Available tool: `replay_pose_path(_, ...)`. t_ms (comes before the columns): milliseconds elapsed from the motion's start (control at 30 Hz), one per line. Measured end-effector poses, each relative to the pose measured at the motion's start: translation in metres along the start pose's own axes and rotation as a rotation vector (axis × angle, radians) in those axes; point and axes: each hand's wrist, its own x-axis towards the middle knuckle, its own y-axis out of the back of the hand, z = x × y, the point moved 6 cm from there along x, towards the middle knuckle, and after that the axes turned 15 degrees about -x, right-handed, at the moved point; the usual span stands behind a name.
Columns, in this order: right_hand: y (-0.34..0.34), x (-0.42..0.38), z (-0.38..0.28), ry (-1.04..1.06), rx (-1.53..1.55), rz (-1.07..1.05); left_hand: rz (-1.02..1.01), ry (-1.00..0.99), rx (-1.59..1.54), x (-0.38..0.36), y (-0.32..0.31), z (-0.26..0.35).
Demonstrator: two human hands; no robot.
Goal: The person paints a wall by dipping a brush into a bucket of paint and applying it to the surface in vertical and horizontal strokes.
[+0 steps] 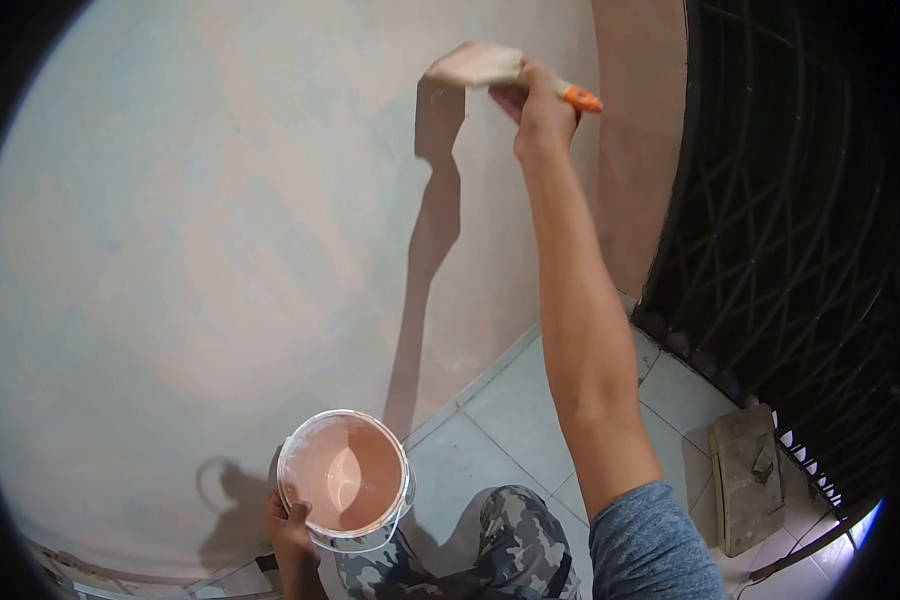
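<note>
No writing or label can be read anywhere here; the bucket's (345, 485) outside is mostly hidden, and its white rim is smeared with paint.

The bucket is round, white-walled, with a thin wire handle hanging down its near side. It holds pinkish-tan paint (355, 470), filling the bottom and coating the inner wall; a pale reflection sits on the liquid. The left hand (290, 530) grips the bucket at its lower left rim, fingers curled over the edge, holding it up close to the wall (220, 250), above a knee in camouflage trousers (510, 540).

The right hand (540, 105) is raised high on an outstretched arm, clenched round the brush (490, 68). The brush has an orange handle poking out past the hand to the right, and its broad bristles, loaded with the same pale pink, lie flat against the wall. The arm and brush cast a long shadow down the wall.

The wall is patchy, pink over blue-grey. Pale tiles cover the floor (500, 410). To the right stands a dark metal grille (790, 230), and a worn flat block (745, 480) lies on the floor beside it. A grey-blue sleeve (650, 545) covers the right shoulder.
</note>
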Motion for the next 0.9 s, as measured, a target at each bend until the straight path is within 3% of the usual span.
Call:
replay_pose_path(100,-0.006,0.014,-0.007,0.016,0.098,-0.109,-0.009,0.002,-0.007,0.001,0.002,-0.007)
replay_pose_path(167,0.014,0.019,0.043,-0.056,0.004,-0.001,-0.014,0.010,0.010,0.005,0.005,-0.012)
replay_pose_path(233,0.055,-0.008,0.101,-0.200,0.028,0.002,-0.055,0.043,0.042,0.007,0.005,-0.018)
replay_pose_path(367,0.134,-0.078,0.137,-0.405,-0.224,0.091,-0.028,0.148,0.028,-0.001,-0.005,-0.011)
replay_pose_path(500,0.119,-0.058,0.103,-0.198,-0.534,0.159,-0.048,0.162,0.041,-0.012,-0.030,0.012)
replay_pose_path(667,-0.016,0.047,-0.017,0.126,-0.833,0.050,-0.109,0.043,-0.024,-0.005,-0.025,0.003)
replay_pose_path(700,-0.037,0.067,-0.031,0.214,-0.504,0.086,-0.104,0.101,-0.014,-0.008,-0.029,0.002)
replay_pose_path(767,-0.068,0.052,-0.099,0.155,-0.122,-0.101,-0.092,0.168,0.008,-0.014,-0.033,0.002)
replay_pose_path(900,-0.075,0.061,-0.101,-0.017,-0.010,-0.181,-0.061,0.121,0.022,-0.014,-0.035,-0.004)
